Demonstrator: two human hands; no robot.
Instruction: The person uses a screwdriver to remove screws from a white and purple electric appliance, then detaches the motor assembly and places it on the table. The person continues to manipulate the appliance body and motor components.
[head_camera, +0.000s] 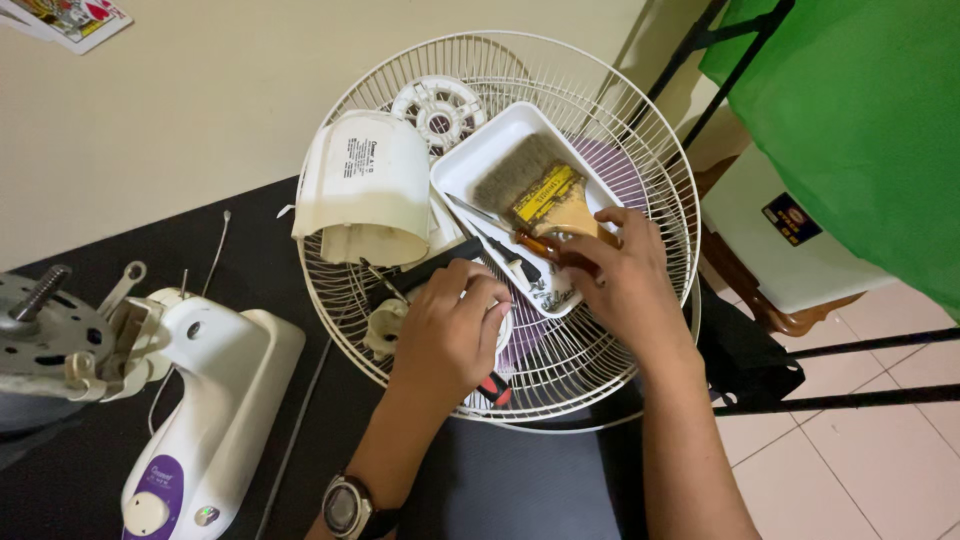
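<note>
Reaching into the white rectangular tray (470, 165), the right hand (618, 275) has its fingers curled down over the tray's near corner, the fingertips pinching the amber handle of a screwdriver (500, 225) whose thin metal shaft slants up and left across the tray floor. Beside that tool in the tray lie a flat paintbrush (545, 190) with a wooden handle, a yellow ferrule and grey bristles pointing up-left, a second small dark-handled tool, and a scatter of tiny screws near the tray's lower edge.

The left hand (450, 330) is bent over with its fingers closed around a small pale part; how tight the hold is cannot be told, since the knuckles hide it. A red-and-black tool handle (492, 388) sticks out below that hand, and a black bar runs out above it toward the tray. A wristwatch (345, 508) sits on the left wrist.

Everything here rests inside a round white wire fan guard (650, 150) lying flat like a basket. It also holds a cream plastic motor cover (365, 190) on its side, a white spoked ring (438, 108) and a purple patch under the tray.

Left of the guard, on the black table (520, 480), stands the fan's white body (215, 400) with its bare motor (45, 330).
</note>
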